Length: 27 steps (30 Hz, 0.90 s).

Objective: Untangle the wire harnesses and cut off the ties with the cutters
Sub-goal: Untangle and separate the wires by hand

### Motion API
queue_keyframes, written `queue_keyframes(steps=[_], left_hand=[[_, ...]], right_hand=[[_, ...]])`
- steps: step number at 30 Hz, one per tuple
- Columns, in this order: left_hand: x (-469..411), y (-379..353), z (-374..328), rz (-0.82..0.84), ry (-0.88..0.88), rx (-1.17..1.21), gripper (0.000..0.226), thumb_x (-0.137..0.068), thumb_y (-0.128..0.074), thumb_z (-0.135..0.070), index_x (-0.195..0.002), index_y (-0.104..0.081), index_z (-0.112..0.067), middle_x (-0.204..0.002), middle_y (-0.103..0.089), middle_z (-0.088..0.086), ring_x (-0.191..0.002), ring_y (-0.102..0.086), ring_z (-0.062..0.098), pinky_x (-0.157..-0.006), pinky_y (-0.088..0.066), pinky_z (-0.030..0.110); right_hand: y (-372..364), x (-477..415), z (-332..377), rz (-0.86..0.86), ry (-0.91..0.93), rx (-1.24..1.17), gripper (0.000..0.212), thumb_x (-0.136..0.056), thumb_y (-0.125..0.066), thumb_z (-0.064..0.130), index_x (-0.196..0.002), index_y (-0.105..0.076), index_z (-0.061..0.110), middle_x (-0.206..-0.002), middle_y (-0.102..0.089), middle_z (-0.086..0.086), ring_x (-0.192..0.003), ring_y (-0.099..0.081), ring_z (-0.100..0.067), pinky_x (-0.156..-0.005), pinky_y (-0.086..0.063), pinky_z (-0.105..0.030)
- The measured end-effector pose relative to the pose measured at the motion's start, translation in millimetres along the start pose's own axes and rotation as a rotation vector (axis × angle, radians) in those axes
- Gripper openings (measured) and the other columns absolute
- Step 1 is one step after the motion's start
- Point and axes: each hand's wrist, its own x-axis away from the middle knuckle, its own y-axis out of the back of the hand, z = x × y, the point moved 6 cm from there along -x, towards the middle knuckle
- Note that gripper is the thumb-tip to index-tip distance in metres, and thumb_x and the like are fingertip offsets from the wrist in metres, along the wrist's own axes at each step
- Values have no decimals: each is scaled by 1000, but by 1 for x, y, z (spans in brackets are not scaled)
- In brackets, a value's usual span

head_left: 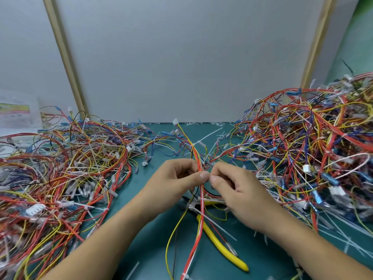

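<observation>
Left hand (177, 178) and right hand (238, 190) thumb to thumb (fingers (222, 171) curled)

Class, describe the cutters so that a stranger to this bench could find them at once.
Start at the green mat. Below the left hand and right hand, under the harness they pinch, lie the cutters. Thick, plain yellow handles set them apart from the thin yellow wire beside them.

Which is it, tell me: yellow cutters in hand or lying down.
Lying down. The cutters rest on the green mat beneath the harness; left hand and right hand both pinch its wires.
</observation>
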Motion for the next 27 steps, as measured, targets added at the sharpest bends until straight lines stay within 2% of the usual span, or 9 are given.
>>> queue_keyframes(steps=[3,7,12,15,17,19,21,24,27], left_hand=[[1,-3,-2,24,4,-17,25,-86,-65,-25,-75,-60,-3,-69,-53,5,-68,-47,15,-67,-39,28],[1,-4,-2,18,19,-27,25,-83,-65,-24,-69,-58,-5,-64,-52,5,-66,-46,17,-67,-35,32],[0,-6,-1,17,32,-26,26,-86,-68,-24,-70,-60,-5,-62,-56,-4,-61,-50,10,-63,-41,18],[0,7,3,-123,40,-34,35,-93,-65,-29,-69,-61,-3,-59,-55,-2,-58,-49,10,-60,-38,19],[-1,19,7,-247,77,-11,32,-96,-59,-20,-65,-58,-9,-57,-54,1,-55,-48,11,-58,-37,20],[-2,22,9,-271,107,6,20,-89,-59,-7,-69,-57,-10,-58,-57,0,-54,-50,11,-55,-39,13],[-2,17,11,-229,128,23,4,-78,-62,-7,-77,-59,-8,-65,-64,2,-59,-54,12,-60,-43,12],[0,14,12,-194,104,-106,22,-72,-78,-14,-90,-67,-11,-83,-74,-3,-71,-57,13,-73,-49,25],[2,14,8,-204,33,-257,23,-78,-82,-19,-99,-74,-24,-89,-76,-10,-70,-52,7,-74,-50,27]], right_hand=[[-4,1,-3,11,-59,-109,35,-96,-54,18,-64,-40,13,-53,-32,7,-52,-30,-7,-51,-32,-33],[-4,-2,1,-34,-30,-118,35,-83,-48,28,-56,-31,15,-50,-26,8,-51,-25,-6,-49,-22,-29],[-2,-5,-3,-60,-28,-143,33,-82,-46,26,-55,-31,15,-51,-24,9,-51,-24,-6,-50,-20,-29],[-4,-4,-5,-36,-37,-218,30,-83,-45,23,-57,-33,17,-53,-23,10,-51,-22,-6,-51,-19,-30],[-3,-4,-5,-12,-33,-266,29,-84,-44,21,-57,-33,18,-53,-23,11,-51,-21,-6,-50,-19,-27],[-5,-4,-3,14,-19,-289,29,-85,-44,20,-58,-33,19,-54,-24,10,-51,-22,-6,-49,-19,-25],[-6,-4,-2,22,-10,-311,29,-85,-45,19,-58,-35,19,-54,-25,9,-51,-23,-6,-49,-21,-24],[-6,-4,-2,34,-4,-347,28,-86,-46,20,-59,-37,18,-54,-27,9,-51,-25,-4,-49,-23,-20],[-9,-1,-1,83,-2,-405,28,-88,-46,19,-61,-40,18,-54,-29,8,-49,-25,-3,-48,-24,-16]])
